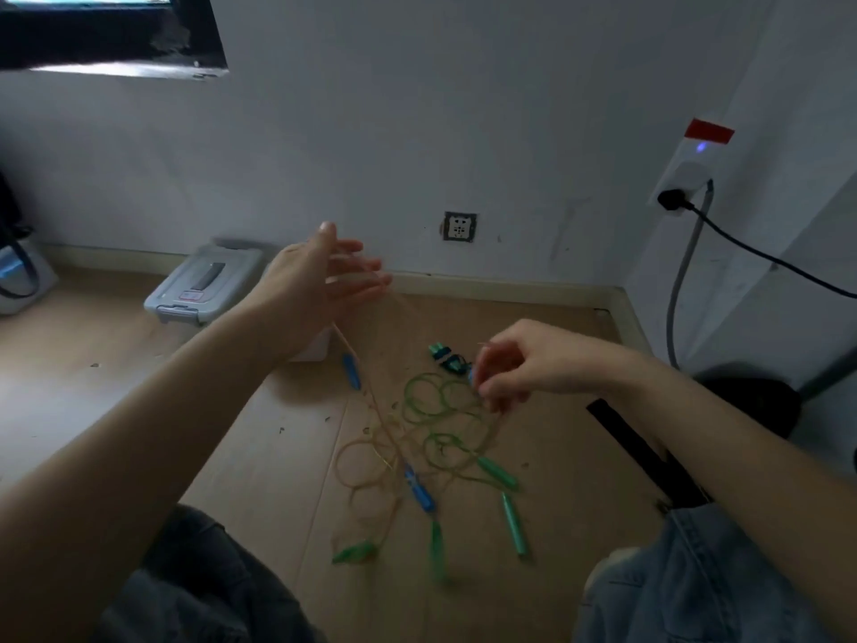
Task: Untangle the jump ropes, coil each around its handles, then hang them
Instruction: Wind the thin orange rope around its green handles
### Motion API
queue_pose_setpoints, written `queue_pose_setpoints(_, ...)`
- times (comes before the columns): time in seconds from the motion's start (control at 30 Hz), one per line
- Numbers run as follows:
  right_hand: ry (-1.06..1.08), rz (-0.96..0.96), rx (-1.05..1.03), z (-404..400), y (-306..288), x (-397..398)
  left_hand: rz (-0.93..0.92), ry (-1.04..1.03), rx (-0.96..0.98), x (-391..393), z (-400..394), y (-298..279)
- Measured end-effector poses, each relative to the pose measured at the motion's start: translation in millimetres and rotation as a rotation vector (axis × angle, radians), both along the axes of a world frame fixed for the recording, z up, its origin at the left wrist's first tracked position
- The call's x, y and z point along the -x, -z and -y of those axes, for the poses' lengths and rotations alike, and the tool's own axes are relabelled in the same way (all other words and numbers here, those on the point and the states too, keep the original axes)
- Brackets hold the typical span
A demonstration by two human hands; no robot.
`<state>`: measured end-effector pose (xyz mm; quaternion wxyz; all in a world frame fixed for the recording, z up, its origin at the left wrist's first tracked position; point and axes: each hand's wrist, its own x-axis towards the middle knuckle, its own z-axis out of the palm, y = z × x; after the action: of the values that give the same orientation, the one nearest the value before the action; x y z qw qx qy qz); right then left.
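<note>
Several jump ropes lie tangled on the wooden floor (259, 457) between my knees. My left hand (315, 280) is raised with fingers spread, and a tan rope (371, 447) runs over them. From it a blue handle (351, 371) dangles, while the second blue handle (419, 489) lies in the tangle. My right hand (524, 364) pinches a thin strand above the green rope's loops (436, 401). Two teal handles (498, 473) (514, 524) lie at the right. Two bright green handles (437, 545) (354, 554) rest nearest me, blurred.
A grey lidded plastic box (204, 280) and a white box (315, 350) stand by the far wall. Small green-blue pieces (447, 357) lie near my right hand. A black strap (640, 452), a dark bag (751, 401) and a plugged-in cable (742, 243) are at the right.
</note>
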<state>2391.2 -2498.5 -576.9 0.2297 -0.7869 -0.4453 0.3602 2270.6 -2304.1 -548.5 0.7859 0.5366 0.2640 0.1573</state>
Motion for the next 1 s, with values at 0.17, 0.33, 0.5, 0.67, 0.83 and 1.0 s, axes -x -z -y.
queue_pose_setpoints(0.17, 0.085, -0.311, -0.411, -2, -21, 8, -0.184, 0.618, -0.323, 4, 28, 20)
queue_pose_setpoints(0.33, 0.417, 0.082, -0.582, 1, -32, -5, -0.173, 0.422, -0.45, 0, 28, 19)
queue_pose_setpoints(0.5, 0.217, 0.319, 0.208, 6, -16, -8, -0.026, 0.106, -0.56, 0, 8, 7)
queue_pose_setpoints(0.67, 0.292, -0.019, -0.081, 1, -25, -10, -0.164, 0.016, -1.332, -2, -6, 22)
queue_pose_setpoints(0.83, 0.669, -0.12, -0.642, 6, -31, -12, -0.743, 0.385, -1.531, -4, -15, 49)
queue_pose_setpoints(1.0, 0.62, -0.465, -0.503, 8, -34, -9, -0.544, 0.411, -1.39, -4, -9, 39)
